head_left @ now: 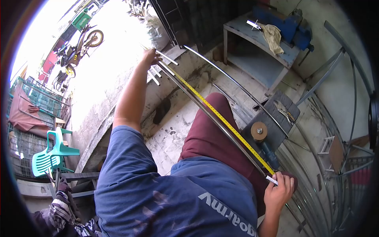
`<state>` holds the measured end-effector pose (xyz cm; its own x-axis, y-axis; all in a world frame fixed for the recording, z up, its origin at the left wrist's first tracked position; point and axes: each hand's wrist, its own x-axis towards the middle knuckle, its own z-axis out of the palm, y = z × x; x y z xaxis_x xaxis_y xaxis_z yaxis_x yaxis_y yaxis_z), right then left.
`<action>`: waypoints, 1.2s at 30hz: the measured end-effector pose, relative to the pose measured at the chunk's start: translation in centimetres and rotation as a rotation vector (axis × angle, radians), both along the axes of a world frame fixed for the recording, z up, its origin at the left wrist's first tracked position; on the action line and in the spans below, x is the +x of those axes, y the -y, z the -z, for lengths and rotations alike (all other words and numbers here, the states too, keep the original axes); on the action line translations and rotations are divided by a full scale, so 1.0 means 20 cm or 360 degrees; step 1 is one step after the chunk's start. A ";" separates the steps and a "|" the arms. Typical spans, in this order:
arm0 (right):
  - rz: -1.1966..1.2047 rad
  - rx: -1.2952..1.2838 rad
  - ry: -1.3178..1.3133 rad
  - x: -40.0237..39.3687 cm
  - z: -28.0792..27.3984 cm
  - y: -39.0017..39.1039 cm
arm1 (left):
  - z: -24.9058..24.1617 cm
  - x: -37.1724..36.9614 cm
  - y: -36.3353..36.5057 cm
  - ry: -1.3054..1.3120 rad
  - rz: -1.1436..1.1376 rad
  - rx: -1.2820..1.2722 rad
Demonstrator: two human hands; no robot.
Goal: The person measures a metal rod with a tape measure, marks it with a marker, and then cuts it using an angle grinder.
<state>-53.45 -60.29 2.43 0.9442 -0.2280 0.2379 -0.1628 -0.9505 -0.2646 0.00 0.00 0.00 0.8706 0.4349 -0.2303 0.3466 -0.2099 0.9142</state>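
Note:
A yellow tape measure [221,117] is stretched along shiny metal tubes [213,117] lying across my maroon-trousered thigh. At the far end, my left hand [151,57] has its fingers curled around the tape and tube ends; its grip is partly hidden. My right hand [279,190] is closed at the near end of the tape, by my knee. Between its thumb and fingers is a short white marker [271,180], its tip beside the tube. Just right of the tape sits an angle grinder [269,155] with a tan disc [259,130].
Pliers [285,110] lie on a dark block [281,99], with a long tube [233,79] across it. A metal stand [258,47] bears a blue vise [292,27] and a cloth [272,38]. Bent metal bars lean at right. A green chair [51,156] and motorcycle [77,53] are at left.

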 end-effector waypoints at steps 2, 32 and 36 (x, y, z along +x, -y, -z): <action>-0.0038 0.0033 -0.0040 0.02 0.00 0.02 | -0.04 -0.04 0.03 -0.0023 0.0040 0.0022; 0.0056 0.0294 -0.0199 0.06 0.17 0.14 | -0.06 -0.30 0.31 0.0001 0.0142 0.1436; 0.0058 0.0247 -0.0157 0.09 0.14 0.11 | -0.10 -0.32 0.37 -0.0035 0.0097 0.1332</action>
<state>-51.66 -62.45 -0.43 0.9516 -0.2893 0.1036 -0.2290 -0.8924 -0.3889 -6.35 -7.38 1.92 0.8973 0.4218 0.1303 0.3284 -0.8351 0.4414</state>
